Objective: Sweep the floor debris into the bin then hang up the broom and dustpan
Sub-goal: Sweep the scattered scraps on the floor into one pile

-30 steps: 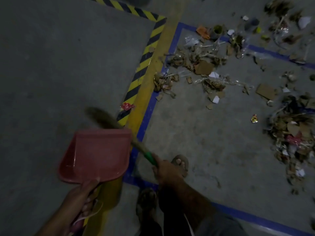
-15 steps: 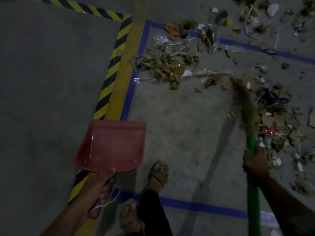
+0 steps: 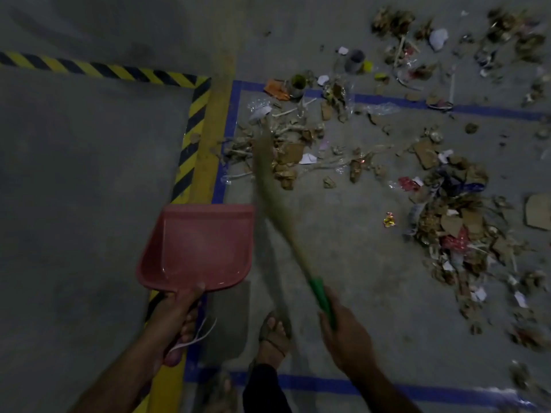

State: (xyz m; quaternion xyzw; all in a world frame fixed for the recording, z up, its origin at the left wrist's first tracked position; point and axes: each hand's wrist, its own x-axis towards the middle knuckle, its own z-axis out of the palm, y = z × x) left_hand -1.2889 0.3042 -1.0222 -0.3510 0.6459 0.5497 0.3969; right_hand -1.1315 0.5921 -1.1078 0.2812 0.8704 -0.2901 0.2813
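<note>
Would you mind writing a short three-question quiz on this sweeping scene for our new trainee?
1. True or false: the red dustpan already holds debris.
2. Which hand grips the broom's green handle? A) left hand B) right hand C) both hands
3. Fill in: the broom bristles reach into the debris pile beside the ____ floor line.

Key: 1. False, the pan looks empty. 2. B, the right hand; the left hand holds the dustpan. 3. Blue.
</note>
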